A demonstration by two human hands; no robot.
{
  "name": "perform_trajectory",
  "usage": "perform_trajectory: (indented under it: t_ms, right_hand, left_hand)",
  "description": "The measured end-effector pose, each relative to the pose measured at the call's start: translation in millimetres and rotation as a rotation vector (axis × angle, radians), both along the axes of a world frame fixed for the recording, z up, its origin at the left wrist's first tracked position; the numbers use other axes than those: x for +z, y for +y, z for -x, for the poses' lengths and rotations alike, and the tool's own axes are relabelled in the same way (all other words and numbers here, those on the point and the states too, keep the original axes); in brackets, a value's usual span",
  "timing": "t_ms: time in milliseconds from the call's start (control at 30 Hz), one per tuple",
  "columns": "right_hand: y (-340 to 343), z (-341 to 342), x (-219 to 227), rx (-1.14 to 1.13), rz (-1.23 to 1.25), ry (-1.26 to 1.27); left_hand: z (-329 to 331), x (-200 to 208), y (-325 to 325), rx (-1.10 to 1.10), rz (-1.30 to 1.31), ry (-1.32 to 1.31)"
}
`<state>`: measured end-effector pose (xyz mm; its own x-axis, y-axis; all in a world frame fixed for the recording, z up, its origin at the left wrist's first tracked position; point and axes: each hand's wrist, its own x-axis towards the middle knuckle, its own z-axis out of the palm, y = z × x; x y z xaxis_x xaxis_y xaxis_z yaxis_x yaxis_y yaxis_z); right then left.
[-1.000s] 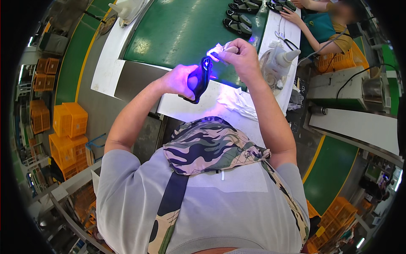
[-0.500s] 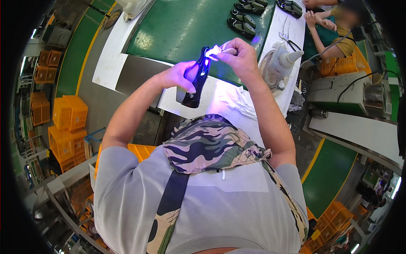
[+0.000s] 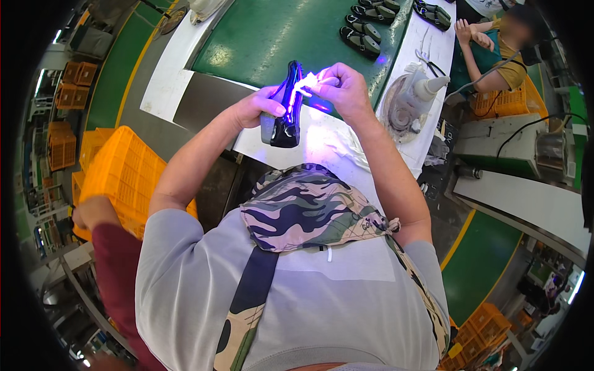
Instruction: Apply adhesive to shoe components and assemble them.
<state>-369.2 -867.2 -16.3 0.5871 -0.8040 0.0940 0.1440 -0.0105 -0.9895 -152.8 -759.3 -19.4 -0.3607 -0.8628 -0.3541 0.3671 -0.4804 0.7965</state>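
My left hand [image 3: 262,106] grips a glossy black shoe [image 3: 286,128] by its side, holding it upright on edge above the white table [image 3: 253,141]. A bright blue-violet light falls along the shoe's edge. Between the thumb and fingers of my right hand [image 3: 344,91] is a pinched white cloth [image 3: 307,82], held against or very close to the shoe's upper edge; the glare hides whether they touch. Crumpled white cloth [image 3: 348,147] lies on the table below my right wrist.
Several black sandals [image 3: 361,41] rest on the green belt [image 3: 260,40] ahead. A white squeeze bottle [image 3: 427,88] stands in a stained container at right. At left, a person in a dark red sleeve [image 3: 117,266] handles an orange crate [image 3: 127,176]. Another person [image 3: 489,59] sits far right.
The shoe has turned more upright and shifted slightly left. My right hand has lowered a little with the cloth. A person with an orange crate has come in at the left.
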Motion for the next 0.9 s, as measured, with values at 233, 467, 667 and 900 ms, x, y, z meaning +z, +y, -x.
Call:
perform_trajectory:
  t_ms: [233, 467, 667, 900]
  right_hand:
    - [-0.4, 8.2, -2.6, 0.02, -0.072, -0.07]
    - [5.7, 27.7, 1.5, 0.074, -0.036, -0.007]
    - [5.8, 45.9, 4.3, 0.164, -0.12, -0.012]
    - [4.2, 67.7, 8.9, 0.221, -0.077, 0.053]
  left_hand:
    - [9.5, -4.5, -0.9, -0.003, -0.014, 0.057]
    - [22.2, -17.8, -6.2, 0.04, -0.027, 0.188]
    - [33.5, -29.3, -8.6, 0.078, -0.071, 0.254]
    - [57.3, -43.4, 8.2, 0.197, -0.232, 0.378]
